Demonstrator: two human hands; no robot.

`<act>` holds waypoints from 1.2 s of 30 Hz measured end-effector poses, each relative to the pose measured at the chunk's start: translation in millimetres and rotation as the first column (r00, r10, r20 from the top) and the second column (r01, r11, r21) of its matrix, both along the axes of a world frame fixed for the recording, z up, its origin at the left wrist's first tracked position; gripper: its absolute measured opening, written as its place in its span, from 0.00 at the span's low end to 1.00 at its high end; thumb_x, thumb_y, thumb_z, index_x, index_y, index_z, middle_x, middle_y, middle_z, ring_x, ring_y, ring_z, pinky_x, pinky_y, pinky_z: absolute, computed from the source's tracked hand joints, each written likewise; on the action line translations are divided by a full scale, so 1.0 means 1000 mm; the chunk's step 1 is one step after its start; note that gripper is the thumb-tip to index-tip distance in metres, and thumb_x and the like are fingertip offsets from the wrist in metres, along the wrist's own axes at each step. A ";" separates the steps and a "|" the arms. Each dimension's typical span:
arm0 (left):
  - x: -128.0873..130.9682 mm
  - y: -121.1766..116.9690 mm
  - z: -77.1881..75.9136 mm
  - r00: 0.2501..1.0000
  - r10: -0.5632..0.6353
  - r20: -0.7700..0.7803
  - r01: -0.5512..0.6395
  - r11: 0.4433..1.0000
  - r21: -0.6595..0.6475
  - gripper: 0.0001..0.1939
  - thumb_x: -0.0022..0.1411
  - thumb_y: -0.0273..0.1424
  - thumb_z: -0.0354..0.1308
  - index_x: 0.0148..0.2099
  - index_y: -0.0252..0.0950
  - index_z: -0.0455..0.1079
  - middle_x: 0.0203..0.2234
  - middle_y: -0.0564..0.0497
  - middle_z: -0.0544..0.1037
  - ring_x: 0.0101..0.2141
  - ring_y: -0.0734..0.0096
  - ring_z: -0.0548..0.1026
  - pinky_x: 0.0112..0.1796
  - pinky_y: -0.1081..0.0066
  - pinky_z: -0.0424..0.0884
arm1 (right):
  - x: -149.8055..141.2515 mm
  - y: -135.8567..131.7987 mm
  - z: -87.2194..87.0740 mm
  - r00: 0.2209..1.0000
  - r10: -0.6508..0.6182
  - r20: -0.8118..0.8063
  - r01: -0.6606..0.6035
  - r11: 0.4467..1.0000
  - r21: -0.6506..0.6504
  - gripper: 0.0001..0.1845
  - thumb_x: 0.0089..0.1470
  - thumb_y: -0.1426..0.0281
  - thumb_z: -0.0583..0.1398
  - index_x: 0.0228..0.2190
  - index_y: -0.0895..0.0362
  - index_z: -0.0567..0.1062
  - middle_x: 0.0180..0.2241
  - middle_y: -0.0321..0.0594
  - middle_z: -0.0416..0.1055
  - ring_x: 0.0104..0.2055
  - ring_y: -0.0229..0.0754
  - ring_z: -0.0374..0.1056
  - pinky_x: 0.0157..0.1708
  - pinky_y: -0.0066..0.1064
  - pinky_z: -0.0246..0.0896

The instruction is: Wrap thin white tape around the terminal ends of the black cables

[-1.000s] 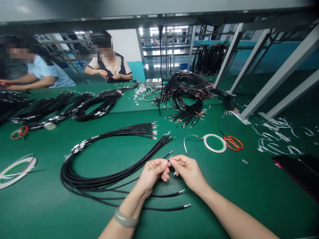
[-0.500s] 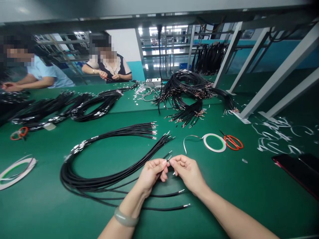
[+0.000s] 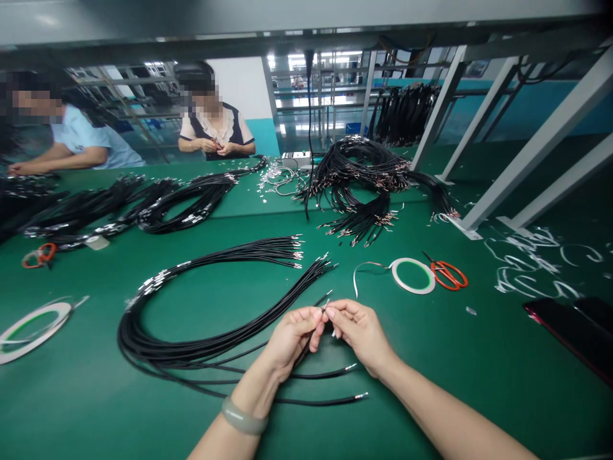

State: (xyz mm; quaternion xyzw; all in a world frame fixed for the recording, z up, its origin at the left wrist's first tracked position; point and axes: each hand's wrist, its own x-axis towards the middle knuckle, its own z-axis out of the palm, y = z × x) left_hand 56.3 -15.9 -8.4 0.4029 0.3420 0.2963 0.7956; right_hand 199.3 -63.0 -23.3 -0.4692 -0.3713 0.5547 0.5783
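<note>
My left hand [image 3: 290,335] pinches a black cable [image 3: 304,352] close to its bare metal end, which sticks up between the fingertips. Against the same end, my right hand [image 3: 361,332] is closed, thumb on forefinger. A bit of white tape strip [image 3: 334,333] pokes out below its fingers. The held cable belongs to a curved bundle of black cables [image 3: 182,351] lying to the left, with white-and-silver wrappings [image 3: 156,279] along one stretch. Two loose cable ends [image 3: 335,401] lie under and right of my left hand.
A tape roll [image 3: 414,276] and orange scissors [image 3: 449,275] lie right of the bundle; another tape roll [image 3: 62,313] is far left. Black cable coils [image 3: 359,160] sit at the back. Metal legs [image 3: 517,140], tape scraps [image 3: 531,255] and a dark phone-like slab [image 3: 569,338] are at right. Two people work opposite.
My two hands stay together at the cable end, with only slight finger movement. Across the bench, one person's hands have drawn closer together.
</note>
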 end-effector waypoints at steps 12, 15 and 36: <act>0.005 -0.004 0.002 0.982 0.086 -0.166 -0.051 0.978 0.203 0.13 0.52 0.37 0.66 0.32 0.30 0.74 0.19 0.52 0.75 0.18 0.79 0.70 0.22 0.79 0.67 | 0.012 0.005 -0.001 0.987 -0.157 0.017 0.157 0.988 0.002 0.14 0.56 0.61 0.60 0.39 0.58 0.75 0.22 0.34 0.70 0.16 0.29 0.51 0.17 0.23 0.44; 0.007 -0.005 -0.002 0.966 0.126 -0.227 -0.063 0.962 0.265 0.15 0.50 0.36 0.68 0.35 0.29 0.76 0.18 0.51 0.76 0.18 0.76 0.72 0.23 0.77 0.69 | 0.017 0.006 -0.001 0.975 -0.219 0.034 0.219 0.976 0.013 0.17 0.58 0.61 0.58 0.46 0.56 0.71 0.27 0.35 0.72 0.18 0.30 0.56 0.19 0.24 0.49; 0.005 -0.005 -0.001 0.959 0.057 -0.276 0.023 0.960 0.279 0.14 0.54 0.39 0.64 0.32 0.31 0.76 0.16 0.53 0.75 0.17 0.78 0.70 0.23 0.77 0.67 | 0.012 0.006 0.001 0.993 -0.116 0.028 0.113 0.989 0.099 0.30 0.47 0.66 0.67 0.51 0.54 0.63 0.25 0.30 0.69 0.21 0.34 0.61 0.21 0.25 0.56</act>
